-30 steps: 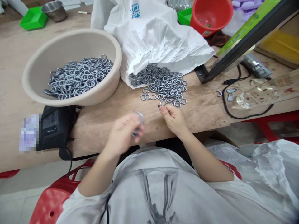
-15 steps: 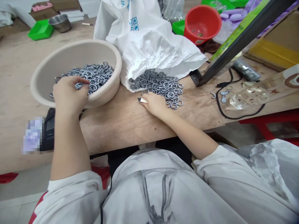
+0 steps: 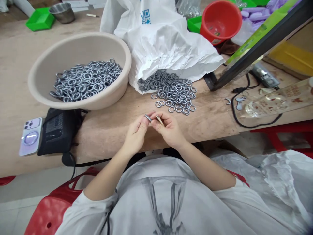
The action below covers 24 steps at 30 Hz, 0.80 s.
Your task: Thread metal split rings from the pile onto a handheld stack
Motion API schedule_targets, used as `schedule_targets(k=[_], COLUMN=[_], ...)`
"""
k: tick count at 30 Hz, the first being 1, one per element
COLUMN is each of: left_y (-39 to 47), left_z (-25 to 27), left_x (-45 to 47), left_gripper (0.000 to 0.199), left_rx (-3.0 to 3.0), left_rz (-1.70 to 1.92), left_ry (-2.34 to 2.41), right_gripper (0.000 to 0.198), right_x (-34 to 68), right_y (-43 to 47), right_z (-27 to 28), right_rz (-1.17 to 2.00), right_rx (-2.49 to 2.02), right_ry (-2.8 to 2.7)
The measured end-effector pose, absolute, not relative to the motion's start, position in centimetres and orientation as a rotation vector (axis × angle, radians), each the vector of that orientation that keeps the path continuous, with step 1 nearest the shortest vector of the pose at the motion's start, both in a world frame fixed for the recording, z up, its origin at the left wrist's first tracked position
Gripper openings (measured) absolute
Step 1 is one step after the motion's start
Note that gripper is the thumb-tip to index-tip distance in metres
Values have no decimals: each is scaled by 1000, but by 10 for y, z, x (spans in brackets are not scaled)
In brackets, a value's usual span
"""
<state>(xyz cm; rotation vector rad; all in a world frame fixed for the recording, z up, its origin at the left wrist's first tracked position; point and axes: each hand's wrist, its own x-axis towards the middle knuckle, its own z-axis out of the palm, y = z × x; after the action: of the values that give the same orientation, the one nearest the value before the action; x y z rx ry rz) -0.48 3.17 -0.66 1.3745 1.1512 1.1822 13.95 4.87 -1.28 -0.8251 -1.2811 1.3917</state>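
Note:
My left hand (image 3: 137, 132) and my right hand (image 3: 168, 128) meet above the front of the wooden table. Between left thumb and fingers is a grey metal ring (image 3: 148, 118), seen nearly edge-on; the right fingertips are close against it. A short pale stick (image 3: 160, 120) is held in my right hand; its tip is too small to make out. Just beyond the hands, a pile of metal rings (image 3: 179, 98) spills from the mouth of a white woven sack (image 3: 166, 45). More rings (image 3: 85, 81) lie in a big beige basin (image 3: 39, 73) on the left.
A phone (image 3: 30, 137) and a black pouch (image 3: 58, 130) lie at the left front. A dark metal post (image 3: 244, 62) slants up at right, near a clear bottle (image 3: 274, 102) and black cable (image 3: 232, 111). Behind stand a red bowl (image 3: 220, 19) and a green tray (image 3: 40, 19).
My left hand has come from the basin to the middle, now with a ring in its fingers. My right hand has drawn back from the pile, still holding the pale stick.

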Motion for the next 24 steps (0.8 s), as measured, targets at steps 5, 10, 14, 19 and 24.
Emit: schedule_targets(k=[5, 10, 14, 19, 24], left_y=[27, 23, 17, 17, 19], left_z=[-19, -15, -17, -15, -12], left_x=[5, 2, 11, 12, 11], left_gripper=[29, 35, 42, 47, 49], left_rx=[909, 939, 817, 812, 737], left_rz=[1208, 1017, 1064, 1106, 1112], left_ry=[991, 879, 915, 965, 1021], right_gripper=[33, 33, 32, 35, 43], right_x=[145, 159, 155, 160, 170], right_y=[39, 45, 45, 42, 35], right_z=[-24, -24, -25, -18, -9], right_rz=[1346, 1484, 1541, 1146, 929], right_rx=[-935, -800, -815, -1009, -1023], right_ry=[-1226, -1458, -1362, -1592, -2014])
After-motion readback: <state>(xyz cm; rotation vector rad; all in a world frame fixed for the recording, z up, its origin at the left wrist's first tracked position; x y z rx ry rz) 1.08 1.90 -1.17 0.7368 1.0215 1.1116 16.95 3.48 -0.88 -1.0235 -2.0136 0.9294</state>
